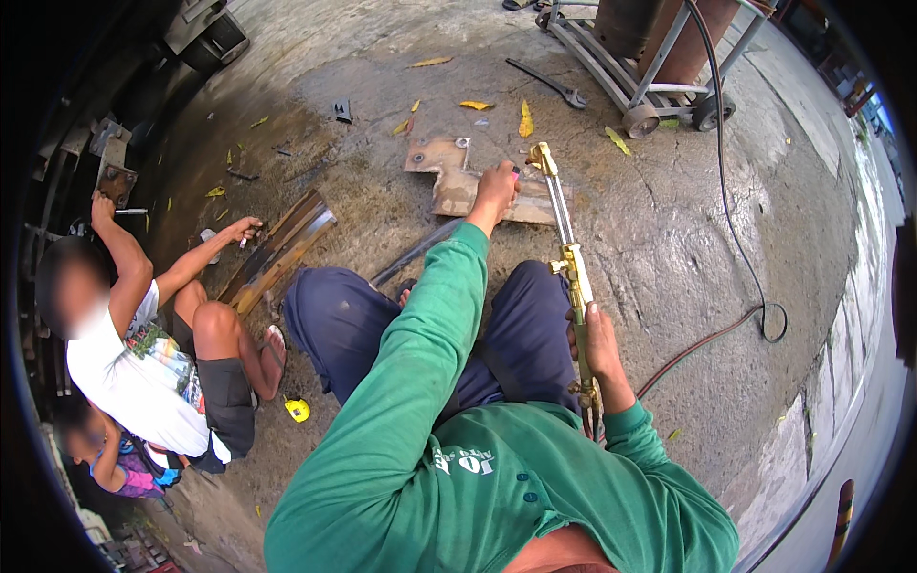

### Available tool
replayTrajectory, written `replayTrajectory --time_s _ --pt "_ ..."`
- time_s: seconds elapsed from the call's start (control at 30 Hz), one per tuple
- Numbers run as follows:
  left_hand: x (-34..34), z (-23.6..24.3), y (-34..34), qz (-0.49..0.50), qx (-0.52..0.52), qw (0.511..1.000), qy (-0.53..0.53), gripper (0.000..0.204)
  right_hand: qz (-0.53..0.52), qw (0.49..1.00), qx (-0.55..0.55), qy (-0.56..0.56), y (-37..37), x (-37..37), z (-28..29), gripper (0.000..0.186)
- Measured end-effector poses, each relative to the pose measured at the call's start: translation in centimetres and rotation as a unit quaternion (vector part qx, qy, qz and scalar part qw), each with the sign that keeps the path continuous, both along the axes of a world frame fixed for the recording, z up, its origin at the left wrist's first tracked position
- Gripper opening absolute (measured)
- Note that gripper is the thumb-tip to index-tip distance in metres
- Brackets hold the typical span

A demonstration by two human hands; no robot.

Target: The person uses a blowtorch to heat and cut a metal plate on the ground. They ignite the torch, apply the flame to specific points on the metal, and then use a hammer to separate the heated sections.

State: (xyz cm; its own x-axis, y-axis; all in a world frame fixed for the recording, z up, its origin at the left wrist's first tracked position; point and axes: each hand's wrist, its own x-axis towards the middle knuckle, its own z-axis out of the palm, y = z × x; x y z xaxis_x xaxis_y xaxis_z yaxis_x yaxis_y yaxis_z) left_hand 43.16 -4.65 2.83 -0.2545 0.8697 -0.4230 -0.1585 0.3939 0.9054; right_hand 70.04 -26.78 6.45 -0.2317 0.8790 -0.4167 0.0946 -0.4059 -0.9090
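Note:
My right hand (599, 344) is wrapped round the brass handle of a cutting torch (576, 272), whose bent head points away from me. Beside the torch tubes, my left hand (496, 194) is closed on a small thing with a pink end (516, 174), too small to make out fully. Under that hand, a rusty notched steel plate (457, 194) with holes near its far edge lies on the ground. A dark bar or pipe (415, 253) runs from near the plate toward my left knee.
A person (143, 353) sits at left beside a steel channel (282, 248), with another person (110, 454) behind. A yellow tape measure (297, 410) lies near my left knee. Far off are a wrench (549, 83) and a wheeled cylinder cart (621, 76); a hose (723, 181) trails at right.

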Motion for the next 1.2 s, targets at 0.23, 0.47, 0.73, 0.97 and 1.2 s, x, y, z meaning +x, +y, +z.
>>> replayTrajectory --time_s 0.23,0.47,0.73,0.97,1.2 --pt "0.0 0.4 0.8 -0.035 -0.023 0.999 -0.012 0.055 0.009 1.0 -0.002 -0.003 0.2 0.2 0.3 0.074" --pt "1.0 0.7 0.7 -0.041 -0.011 0.999 -0.006 0.055 -0.004 1.0 -0.013 0.003 0.8 0.7 -0.1 0.074" --pt "-3.3 -1.6 -0.1 -0.007 -0.053 0.997 -0.051 0.051 -0.006 1.0 -0.008 -0.001 1.7 -0.3 0.0 0.076" --pt "-17.7 -11.0 -5.8 0.237 -0.132 0.963 0.014 0.015 -0.082 0.994 -0.054 0.056 4.1 0.8 -0.9 0.073" --pt "-32.4 -12.8 -12.4 0.006 -0.337 0.917 0.212 0.017 -0.088 0.989 -0.083 0.09 4.9 2.1 -1.7 0.07"
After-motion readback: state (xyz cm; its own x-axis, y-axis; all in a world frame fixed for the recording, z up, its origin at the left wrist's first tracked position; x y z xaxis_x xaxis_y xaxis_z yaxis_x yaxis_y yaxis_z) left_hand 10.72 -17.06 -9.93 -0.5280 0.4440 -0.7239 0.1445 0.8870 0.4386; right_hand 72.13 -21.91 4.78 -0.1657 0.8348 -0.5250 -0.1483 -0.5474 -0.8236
